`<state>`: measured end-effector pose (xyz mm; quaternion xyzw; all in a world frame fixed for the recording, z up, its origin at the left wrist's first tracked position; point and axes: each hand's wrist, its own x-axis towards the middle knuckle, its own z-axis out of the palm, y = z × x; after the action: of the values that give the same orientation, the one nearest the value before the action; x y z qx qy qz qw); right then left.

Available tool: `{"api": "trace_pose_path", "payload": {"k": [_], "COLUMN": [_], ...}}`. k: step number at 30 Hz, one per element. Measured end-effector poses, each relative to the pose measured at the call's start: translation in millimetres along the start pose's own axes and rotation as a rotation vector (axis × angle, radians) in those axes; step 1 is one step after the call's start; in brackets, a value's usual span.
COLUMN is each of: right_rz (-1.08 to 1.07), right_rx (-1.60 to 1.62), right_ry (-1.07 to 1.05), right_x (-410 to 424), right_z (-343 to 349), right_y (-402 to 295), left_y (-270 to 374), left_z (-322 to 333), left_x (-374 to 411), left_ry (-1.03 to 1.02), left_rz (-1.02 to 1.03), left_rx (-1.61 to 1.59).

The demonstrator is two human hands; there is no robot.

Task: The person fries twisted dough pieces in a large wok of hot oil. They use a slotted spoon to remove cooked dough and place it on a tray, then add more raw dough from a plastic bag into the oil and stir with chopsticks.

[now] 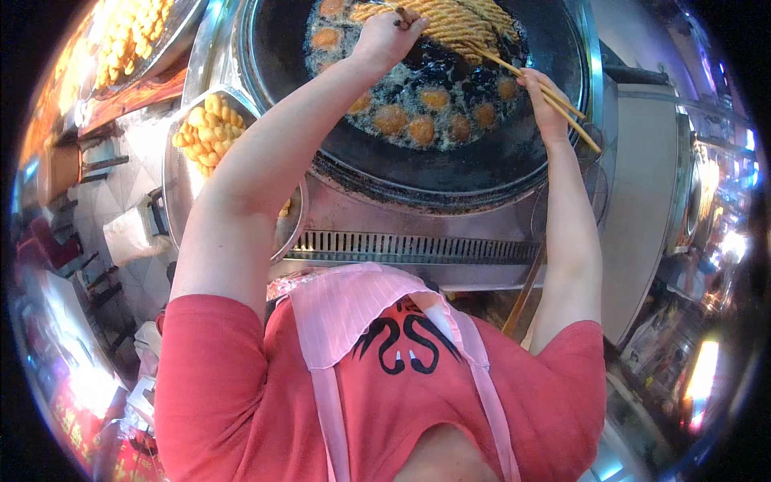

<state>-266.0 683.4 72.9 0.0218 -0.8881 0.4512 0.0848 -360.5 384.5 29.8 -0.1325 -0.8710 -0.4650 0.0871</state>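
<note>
A large dark wok point(482, 162) holds bubbling oil. Twisted dough sticks point(446, 27) float as a mass at its far side, and several round browned dough pieces point(421, 130) fry nearer me. My left hand point(388, 37) is closed around a dark-ended wooden stick point(402, 13) above the far left of the oil; the stick's other end is hidden. In my right hand point(545, 102), at the wok's right side, is a pair of long wooden chopsticks point(560, 103). Their tips reach left to the near edge of the twisted dough.
Left of the wok stands a metal tray point(174, 199) with a pile of fried dough pieces point(211, 129). Another heaped tray point(162, 51) is at the upper left. A slotted metal grate point(409, 246) runs along the near edge. A long handle point(525, 289) leans beside my right forearm.
</note>
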Motion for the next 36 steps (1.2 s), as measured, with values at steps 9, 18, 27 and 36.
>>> {"api": "trace_pose_path", "payload": {"k": [9, 18, 27, 36], "right_rz": [0.022, 0.417, 0.321, -0.114], "right_rx": [-0.209, 0.614, 0.352, 0.108], "right_ry": [0.046, 0.291, 0.227, 0.068], "right_x": [-26, -119, -128, -201], "right_z": [37, 3, 56, 36], "right_y": [-2, -8, 11, -64], "left_y": [43, 90, 116, 119], "left_z": [-73, -169, -195, -201], "left_x": [-51, -206, -300, -332], "left_ry": [0.082, 0.07, 0.115, 0.184], "left_rz": [0.215, 0.054, -0.065, 0.07], "left_rx": [-0.111, -0.232, -0.208, -0.101]}}
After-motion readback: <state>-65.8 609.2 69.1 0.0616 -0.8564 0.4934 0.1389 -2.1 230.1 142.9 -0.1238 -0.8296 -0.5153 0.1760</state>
